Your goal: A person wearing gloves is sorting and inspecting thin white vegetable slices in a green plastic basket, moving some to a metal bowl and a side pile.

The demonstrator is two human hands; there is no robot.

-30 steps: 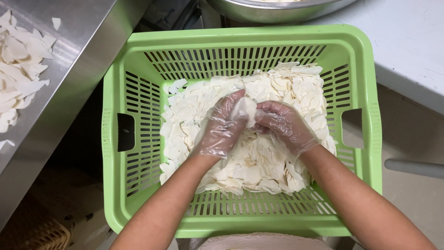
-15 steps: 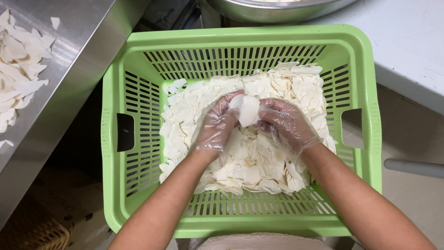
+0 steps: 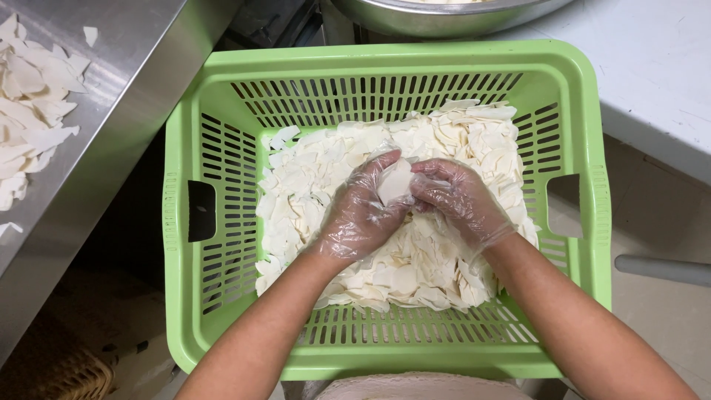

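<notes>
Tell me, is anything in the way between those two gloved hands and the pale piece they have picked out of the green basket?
Nothing visible is. The left hand and the right hand both touch the pale slice directly, through thin clear gloves only. It sits between their fingertips, above the heap of slices in the green basket.

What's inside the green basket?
The slotted green plastic basket holds a heap of flat, pale white slices. Two gloved hands, left and right, hold one slice. Lower slices are hidden.
</notes>
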